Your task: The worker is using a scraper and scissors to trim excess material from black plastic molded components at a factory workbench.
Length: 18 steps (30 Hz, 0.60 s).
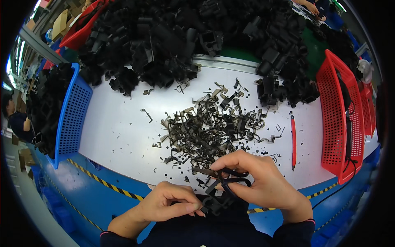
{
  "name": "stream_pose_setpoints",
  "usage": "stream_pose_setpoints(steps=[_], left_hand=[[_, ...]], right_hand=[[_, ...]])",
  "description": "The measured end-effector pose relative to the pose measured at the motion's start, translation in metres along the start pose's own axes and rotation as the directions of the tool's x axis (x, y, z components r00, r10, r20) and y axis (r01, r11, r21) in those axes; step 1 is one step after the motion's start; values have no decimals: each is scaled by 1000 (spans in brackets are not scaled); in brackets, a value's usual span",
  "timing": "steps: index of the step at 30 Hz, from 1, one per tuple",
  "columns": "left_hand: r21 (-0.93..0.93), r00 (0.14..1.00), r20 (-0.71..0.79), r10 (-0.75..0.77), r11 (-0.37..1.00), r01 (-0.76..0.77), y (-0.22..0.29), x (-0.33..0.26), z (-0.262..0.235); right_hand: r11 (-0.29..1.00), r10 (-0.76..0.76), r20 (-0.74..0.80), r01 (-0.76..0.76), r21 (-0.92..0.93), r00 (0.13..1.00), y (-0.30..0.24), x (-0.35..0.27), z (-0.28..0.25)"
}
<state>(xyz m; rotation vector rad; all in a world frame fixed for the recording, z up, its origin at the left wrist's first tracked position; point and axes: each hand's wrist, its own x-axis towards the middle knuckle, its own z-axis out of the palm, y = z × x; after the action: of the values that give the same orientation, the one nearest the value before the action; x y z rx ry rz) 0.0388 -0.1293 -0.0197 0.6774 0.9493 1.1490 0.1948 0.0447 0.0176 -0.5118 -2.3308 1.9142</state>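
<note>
Low at the table's near edge, my left hand (175,201) is closed, thumb and fingers pinching the side of a black molded plastic part (217,202). My right hand (263,181) grips a pair of black-handled scissors (224,180) just above that part, its fingers at the handles. The short blades point left, over the near rim of a scrap pile. This pile (205,127) of dark, thin, bent plastic trimmings spreads across the middle of the white tabletop (115,119). Part of the plastic piece is lost against my dark clothing.
A large heap of black plastic parts (160,45) fills the far side. On the left stands a blue basket (74,115) of black parts; a red basket (335,119) is at the right. Beside the trimmings lies a red pen-like tool (293,142). Another person (18,119) is at far left.
</note>
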Motion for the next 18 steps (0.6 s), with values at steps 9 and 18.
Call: stream_pose_setpoints(steps=[9, 18], left_hand=[[132, 998, -68, -17, 991, 26, 0, 2, 2], [516, 986, -130, 101, 856, -20, 13, 9, 14]], right_hand=[[910, -180, 2, 168, -379, 984, -23, 0, 2], [877, -322, 25, 308, -368, 946, -24, 14, -4]])
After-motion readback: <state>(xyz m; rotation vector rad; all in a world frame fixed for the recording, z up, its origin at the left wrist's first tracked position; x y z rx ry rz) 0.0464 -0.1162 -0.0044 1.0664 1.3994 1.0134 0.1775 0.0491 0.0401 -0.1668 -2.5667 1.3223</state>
